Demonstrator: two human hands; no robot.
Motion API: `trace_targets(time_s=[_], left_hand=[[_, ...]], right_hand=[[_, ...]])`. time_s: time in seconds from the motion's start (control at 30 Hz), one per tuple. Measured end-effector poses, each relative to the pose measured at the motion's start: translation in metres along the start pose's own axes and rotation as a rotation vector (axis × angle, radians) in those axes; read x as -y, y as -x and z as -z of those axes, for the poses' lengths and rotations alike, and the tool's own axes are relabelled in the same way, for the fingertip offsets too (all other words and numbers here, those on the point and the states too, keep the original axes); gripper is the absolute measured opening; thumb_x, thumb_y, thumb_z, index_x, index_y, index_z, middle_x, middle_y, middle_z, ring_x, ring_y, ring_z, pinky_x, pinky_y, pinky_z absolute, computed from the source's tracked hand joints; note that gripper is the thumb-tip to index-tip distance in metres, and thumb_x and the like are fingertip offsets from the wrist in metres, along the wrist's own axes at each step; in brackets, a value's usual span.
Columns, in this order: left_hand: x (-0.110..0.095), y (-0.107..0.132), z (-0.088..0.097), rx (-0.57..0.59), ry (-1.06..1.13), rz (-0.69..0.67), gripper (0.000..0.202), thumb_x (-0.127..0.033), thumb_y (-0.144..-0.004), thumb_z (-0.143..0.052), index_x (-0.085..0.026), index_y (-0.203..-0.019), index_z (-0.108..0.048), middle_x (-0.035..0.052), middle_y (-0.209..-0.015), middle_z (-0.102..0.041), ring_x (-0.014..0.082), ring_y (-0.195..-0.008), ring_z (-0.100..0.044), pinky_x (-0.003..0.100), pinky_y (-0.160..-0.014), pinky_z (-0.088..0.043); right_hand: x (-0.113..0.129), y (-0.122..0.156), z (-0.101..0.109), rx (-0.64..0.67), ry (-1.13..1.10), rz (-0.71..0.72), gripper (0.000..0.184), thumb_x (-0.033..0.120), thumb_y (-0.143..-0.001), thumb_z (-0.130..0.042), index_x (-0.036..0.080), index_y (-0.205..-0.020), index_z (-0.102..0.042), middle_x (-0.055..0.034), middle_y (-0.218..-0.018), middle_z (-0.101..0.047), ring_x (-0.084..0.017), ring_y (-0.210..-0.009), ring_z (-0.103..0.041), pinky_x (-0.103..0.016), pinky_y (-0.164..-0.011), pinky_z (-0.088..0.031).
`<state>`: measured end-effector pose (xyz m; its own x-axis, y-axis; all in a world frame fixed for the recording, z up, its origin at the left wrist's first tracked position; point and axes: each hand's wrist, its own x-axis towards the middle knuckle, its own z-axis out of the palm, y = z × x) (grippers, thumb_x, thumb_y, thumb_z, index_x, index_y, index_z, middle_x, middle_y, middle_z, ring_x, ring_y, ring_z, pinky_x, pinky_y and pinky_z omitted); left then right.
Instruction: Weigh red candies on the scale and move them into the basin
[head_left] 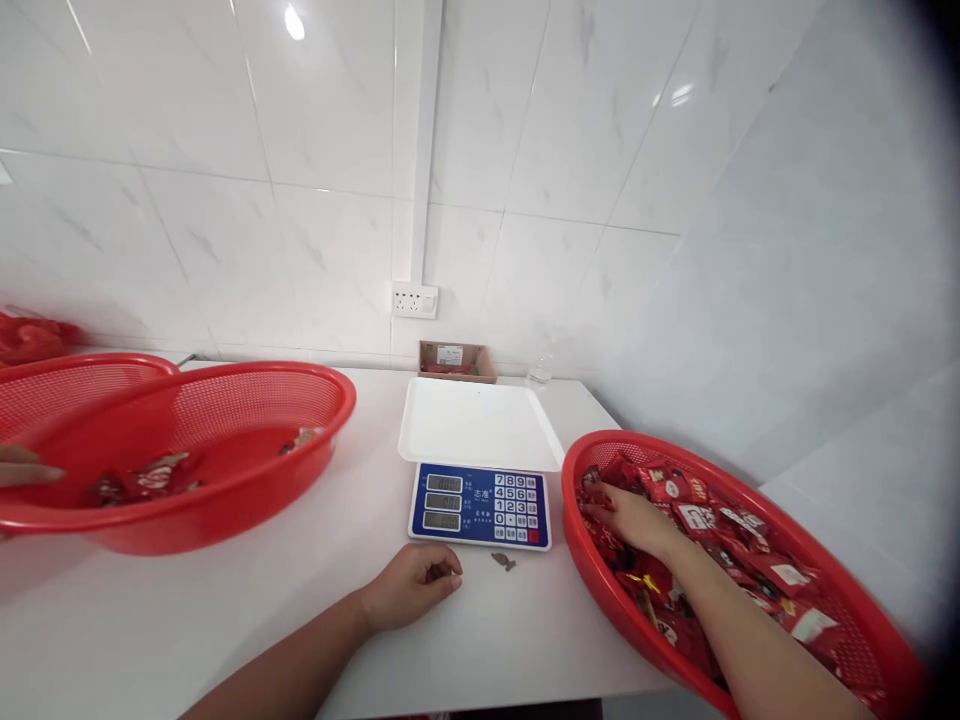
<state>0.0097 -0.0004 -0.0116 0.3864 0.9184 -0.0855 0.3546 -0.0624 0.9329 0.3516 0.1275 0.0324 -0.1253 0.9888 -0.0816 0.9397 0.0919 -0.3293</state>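
Note:
My left hand (416, 585) rests on the white table just in front of a digital scale (480, 508). Its fingers are curled in, and I see nothing in them. A small brown scrap or wrapped piece (503, 562) lies to its right. On the right, my right hand (634, 517) reaches into a red plastic basket (592, 570) full of small red packets (697, 518). Its bent fingers touch packets at the basket's left side; the fingertips are hidden, so whether they grip one is unclear. The scale's white tray (480, 422) has no packets on it.
Another person's hand (26, 467) is at a red basket (341, 400) on the left, which holds a few packets (157, 475). A second red basket (90, 368) stands behind it. A cardboard box (486, 365) and a clear cup (540, 370) stand near the wall.

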Motion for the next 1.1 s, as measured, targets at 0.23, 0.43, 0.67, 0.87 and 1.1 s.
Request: trace_targets(time_s=[0.23,0.43,0.67,0.87,1.1], left_hand=[[-0.005,0.001,0.003,0.018,-0.058,0.003,0.021,-0.034,-0.080,-0.051,-0.016,-0.086,-0.061,0.0008,-0.074,-0.058,0.0122,-0.066,-0.050,0.022,-0.061,-0.041],[-0.009,0.002,0.004,0.028,-0.069,0.023,0.022,-0.033,-0.080,-0.050,-0.015,-0.086,-0.061,0.0010,-0.073,-0.058,0.0124,-0.065,-0.050,0.022,-0.060,-0.041],[-0.006,0.001,0.004,0.028,-0.082,0.020,0.022,-0.033,-0.080,-0.050,-0.016,-0.087,-0.062,0.0018,-0.076,-0.060,0.0128,-0.067,-0.052,0.022,-0.060,-0.041],[-0.002,0.000,0.004,0.042,-0.104,0.022,0.024,-0.034,-0.080,-0.049,-0.017,-0.089,-0.063,0.0028,-0.080,-0.062,0.0139,-0.070,-0.054,0.023,-0.062,-0.043],[0.001,0.001,0.004,0.039,-0.123,-0.002,0.023,-0.032,-0.079,-0.051,-0.018,-0.092,-0.065,0.0027,-0.079,-0.064,0.0131,-0.069,-0.055,0.021,-0.062,-0.043]], right_hand=[[0.000,0.001,0.027,-0.158,-0.177,-0.125,0.033,0.043,-0.075,-0.048,0.021,-0.096,-0.061,-0.0069,-0.096,-0.069,-0.025,-0.093,-0.061,-0.034,-0.083,-0.044],[0.006,0.009,0.038,-0.120,-0.290,-0.129,0.035,0.049,-0.073,-0.049,0.023,-0.091,-0.063,-0.0043,-0.098,-0.069,-0.023,-0.094,-0.061,-0.032,-0.083,-0.045],[0.007,0.000,0.052,-0.118,-0.275,-0.124,0.039,0.034,-0.062,-0.061,0.021,-0.098,-0.064,-0.0081,-0.102,-0.068,-0.029,-0.095,-0.060,-0.040,-0.088,-0.042],[0.046,-0.007,0.076,-0.296,-0.432,-0.099,0.031,0.045,-0.068,-0.057,0.021,-0.084,-0.066,-0.0052,-0.087,-0.069,-0.026,-0.086,-0.062,-0.037,-0.079,-0.045],[0.119,-0.045,0.052,-0.240,-0.583,0.047,0.036,0.050,-0.070,-0.056,0.019,-0.088,-0.063,-0.0045,-0.082,-0.068,-0.021,-0.076,-0.062,-0.030,-0.066,-0.048]])
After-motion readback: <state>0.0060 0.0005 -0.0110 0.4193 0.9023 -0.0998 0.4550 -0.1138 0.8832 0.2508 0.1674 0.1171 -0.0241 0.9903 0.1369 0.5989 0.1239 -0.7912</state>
